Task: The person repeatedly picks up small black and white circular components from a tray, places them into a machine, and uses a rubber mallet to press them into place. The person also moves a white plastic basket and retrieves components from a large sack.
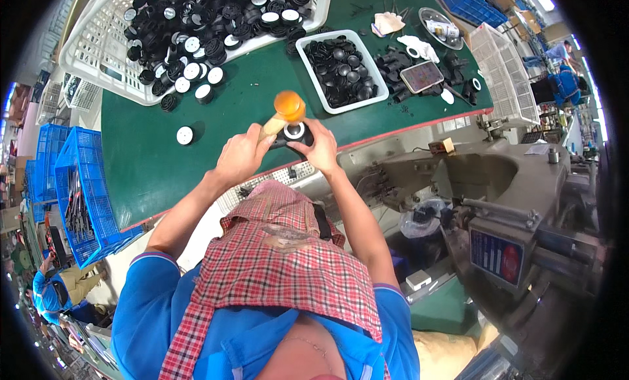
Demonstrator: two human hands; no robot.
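My left hand [240, 154] is closed round the wooden handle of a mallet with an orange head [289, 106]. The mallet's head is just beyond a small black part with a white ring [294, 131] on top, close to the front edge of the green table [157, 177]. From the other side, my right hand [320, 148] grips that black part between thumb and fingers. Its underside is hidden by my hands. To the left, a loose black wheel with a white face [185, 135] lies on the table.
A large white basket [85, 64] of black wheels stands at the far left. Beyond my right hand is a white tray [341, 109] of black caps. Right of it lie a phone [422, 76] and black parts. A metal machine [504, 177] stands at the right, blue crates [82, 183] at the left.
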